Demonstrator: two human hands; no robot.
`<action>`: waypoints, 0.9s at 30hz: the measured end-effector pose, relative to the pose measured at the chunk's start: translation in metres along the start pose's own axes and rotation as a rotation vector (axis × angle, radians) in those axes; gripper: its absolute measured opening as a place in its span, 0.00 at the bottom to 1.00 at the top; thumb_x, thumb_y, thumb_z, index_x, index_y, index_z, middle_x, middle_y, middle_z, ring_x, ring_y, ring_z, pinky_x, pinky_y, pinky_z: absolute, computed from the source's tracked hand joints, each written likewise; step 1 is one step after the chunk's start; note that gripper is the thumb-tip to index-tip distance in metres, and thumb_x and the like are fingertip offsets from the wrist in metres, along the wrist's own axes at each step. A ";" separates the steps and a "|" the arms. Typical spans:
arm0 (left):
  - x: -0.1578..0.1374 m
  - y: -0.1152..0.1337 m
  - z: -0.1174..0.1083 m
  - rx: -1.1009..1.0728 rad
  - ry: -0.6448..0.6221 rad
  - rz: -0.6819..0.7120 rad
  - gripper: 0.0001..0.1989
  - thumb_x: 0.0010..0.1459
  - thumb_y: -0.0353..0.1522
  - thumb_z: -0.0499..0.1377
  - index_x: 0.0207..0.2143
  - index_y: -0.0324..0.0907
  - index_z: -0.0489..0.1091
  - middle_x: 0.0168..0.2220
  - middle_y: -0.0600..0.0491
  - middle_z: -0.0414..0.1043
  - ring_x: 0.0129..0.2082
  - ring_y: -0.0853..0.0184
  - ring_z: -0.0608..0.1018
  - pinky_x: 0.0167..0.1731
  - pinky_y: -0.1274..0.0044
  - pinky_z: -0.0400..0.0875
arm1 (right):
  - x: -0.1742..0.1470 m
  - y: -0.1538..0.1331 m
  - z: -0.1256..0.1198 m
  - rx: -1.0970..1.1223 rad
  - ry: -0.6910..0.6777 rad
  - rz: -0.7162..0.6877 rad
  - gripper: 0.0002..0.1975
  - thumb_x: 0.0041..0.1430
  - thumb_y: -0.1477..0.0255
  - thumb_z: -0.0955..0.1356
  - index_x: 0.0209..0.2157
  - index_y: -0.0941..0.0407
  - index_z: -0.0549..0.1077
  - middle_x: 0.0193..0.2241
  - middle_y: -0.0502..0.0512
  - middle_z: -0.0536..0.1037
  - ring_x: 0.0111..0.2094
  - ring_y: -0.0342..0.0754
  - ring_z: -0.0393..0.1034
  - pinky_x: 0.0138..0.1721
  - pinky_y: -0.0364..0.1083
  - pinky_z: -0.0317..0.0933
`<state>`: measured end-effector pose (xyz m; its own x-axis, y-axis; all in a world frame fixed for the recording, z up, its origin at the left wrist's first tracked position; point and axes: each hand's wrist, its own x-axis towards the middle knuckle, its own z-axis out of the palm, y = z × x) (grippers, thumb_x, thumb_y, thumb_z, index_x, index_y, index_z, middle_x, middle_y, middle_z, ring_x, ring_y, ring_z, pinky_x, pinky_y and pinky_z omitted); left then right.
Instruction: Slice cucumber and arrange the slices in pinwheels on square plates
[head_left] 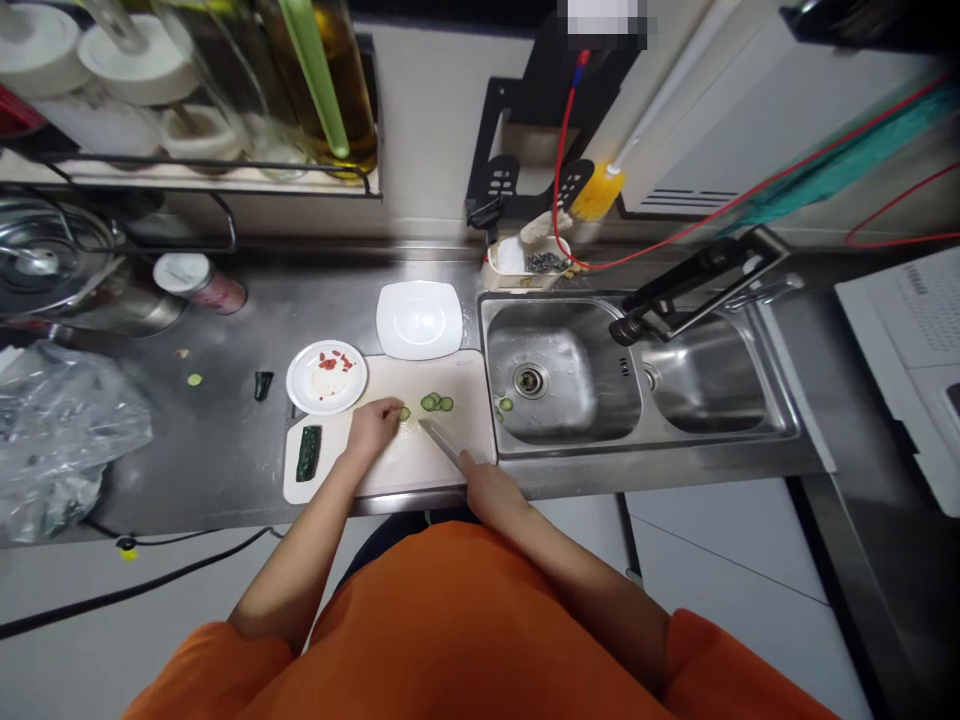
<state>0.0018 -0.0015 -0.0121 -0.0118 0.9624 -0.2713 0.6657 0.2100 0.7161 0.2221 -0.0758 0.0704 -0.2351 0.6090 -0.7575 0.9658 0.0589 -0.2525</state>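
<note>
My right hand (491, 490) is closed round the handle of a knife (442, 442), whose blade lies low over the white cutting board (390, 478) and points up and left. At the board's middle, my left hand (373, 430) has its fingers pinched at a cucumber slice (404, 413). Several more cucumber slices (435, 402) overlap just right of the blade tip. A dark green cucumber piece (308, 453) lies at the board's left end. Overlapping the board's upper left corner is a round white plate (298, 378) with red bits on it.
A squarish white plate (405, 320) sits behind the board. The double sink (566, 420) adjoins on the right, with cucumber slices (506, 404) inside its left edge. On the left counter are a cucumber end (262, 385), a jar (199, 282) and a plastic bag (64, 430).
</note>
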 end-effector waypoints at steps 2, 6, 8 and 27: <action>-0.002 -0.003 0.003 0.061 0.047 0.093 0.12 0.54 0.31 0.53 0.37 0.42 0.76 0.39 0.49 0.78 0.41 0.63 0.76 0.45 0.72 0.68 | 0.003 -0.001 0.000 0.001 0.012 -0.003 0.26 0.57 0.83 0.57 0.58 0.59 0.56 0.37 0.63 0.76 0.43 0.54 0.72 0.37 0.45 0.61; -0.012 -0.008 0.012 0.157 0.132 0.153 0.13 0.56 0.33 0.54 0.41 0.41 0.74 0.38 0.46 0.76 0.40 0.61 0.75 0.45 0.70 0.69 | 0.008 -0.002 0.000 -0.007 0.023 0.012 0.26 0.58 0.83 0.57 0.59 0.58 0.54 0.38 0.64 0.76 0.43 0.55 0.72 0.37 0.46 0.62; -0.018 -0.009 0.015 0.189 0.145 0.139 0.13 0.55 0.34 0.55 0.41 0.41 0.74 0.36 0.46 0.75 0.38 0.60 0.74 0.42 0.71 0.69 | 0.010 -0.005 0.000 -0.013 0.043 0.017 0.25 0.58 0.83 0.57 0.58 0.58 0.54 0.38 0.64 0.76 0.43 0.55 0.72 0.37 0.47 0.62; -0.024 -0.007 0.025 0.181 0.214 0.112 0.10 0.56 0.32 0.55 0.39 0.40 0.73 0.34 0.47 0.73 0.37 0.61 0.73 0.41 0.71 0.67 | 0.018 -0.034 -0.008 -0.096 0.079 -0.069 0.20 0.61 0.83 0.55 0.55 0.62 0.55 0.37 0.66 0.76 0.42 0.53 0.73 0.41 0.47 0.63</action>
<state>0.0160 -0.0298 -0.0262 -0.0752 0.9963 -0.0416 0.7935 0.0850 0.6026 0.1862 -0.0609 0.0701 -0.2960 0.6609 -0.6896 0.9545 0.1762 -0.2408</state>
